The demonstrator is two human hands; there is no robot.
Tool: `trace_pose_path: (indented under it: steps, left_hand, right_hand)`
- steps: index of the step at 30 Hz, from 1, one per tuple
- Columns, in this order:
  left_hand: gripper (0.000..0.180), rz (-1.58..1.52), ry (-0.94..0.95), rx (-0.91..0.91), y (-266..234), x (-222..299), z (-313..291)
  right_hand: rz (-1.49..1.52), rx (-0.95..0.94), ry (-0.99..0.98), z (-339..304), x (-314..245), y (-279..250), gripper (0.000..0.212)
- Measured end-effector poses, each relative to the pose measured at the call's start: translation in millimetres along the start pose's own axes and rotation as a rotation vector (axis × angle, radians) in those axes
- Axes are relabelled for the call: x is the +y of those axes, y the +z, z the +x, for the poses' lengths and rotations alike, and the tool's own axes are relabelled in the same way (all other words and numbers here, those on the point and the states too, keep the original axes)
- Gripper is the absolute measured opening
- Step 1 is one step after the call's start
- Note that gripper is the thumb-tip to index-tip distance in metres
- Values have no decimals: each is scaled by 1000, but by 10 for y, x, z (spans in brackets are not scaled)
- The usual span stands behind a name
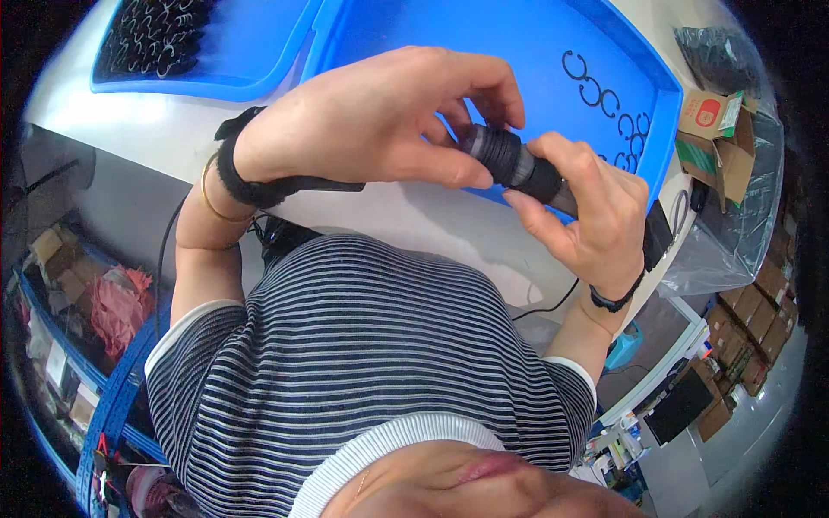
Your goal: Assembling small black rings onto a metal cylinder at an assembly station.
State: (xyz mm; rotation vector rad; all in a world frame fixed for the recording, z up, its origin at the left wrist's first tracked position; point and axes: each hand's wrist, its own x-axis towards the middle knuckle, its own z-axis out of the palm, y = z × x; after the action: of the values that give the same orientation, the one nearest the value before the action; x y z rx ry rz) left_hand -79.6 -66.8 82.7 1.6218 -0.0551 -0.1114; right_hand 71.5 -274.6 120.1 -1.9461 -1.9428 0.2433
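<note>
A dark grey rod-like cylinder (524,167) with black rings packed closely around it is held tilted between my hands, over the near edge of the large blue tray (389,34). My right hand (596,203) is closed around its lower right end, with the thumb on the near side. Curled about the upper left end, my left hand (389,121) has its thumb and fingertips against the ringed part. Where exactly those fingers touch is partly hidden. Several loose black C-shaped rings (610,102) lie along the right side of that tray.
A second blue tray (250,60) at the far left holds a pile of dark C-shaped rings (155,39). At the right stand an open cardboard box (717,142) and a clear plastic bag (734,242). The white table (121,116) carries the trays.
</note>
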Motion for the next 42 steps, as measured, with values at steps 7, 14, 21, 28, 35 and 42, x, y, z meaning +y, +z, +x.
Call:
trace_pose_path:
  steps: [7,14,21,28,35,42]
  left_hand:
    - [42,-48,-26,-12,-9,-18,-23]
    - [44,-14,0,20,8,5,-9]
    - [45,72,-14,76,0,60,-51]
    - [37,88,-17,84,-5,52,-60]
    - [36,103,31,103,12,44,-46]
    - [40,92,38,102,45,18,-18]
  right_hand:
    - [-2,-5,3,11,-16,6,48]
    - [10,84,-21,9,7,50,47]
    - [13,78,-20,6,8,39,49]
    - [1,76,-7,8,-1,27,48]
    - [-1,84,-7,10,18,40,48]
    - [3,96,-6,8,23,55,49]
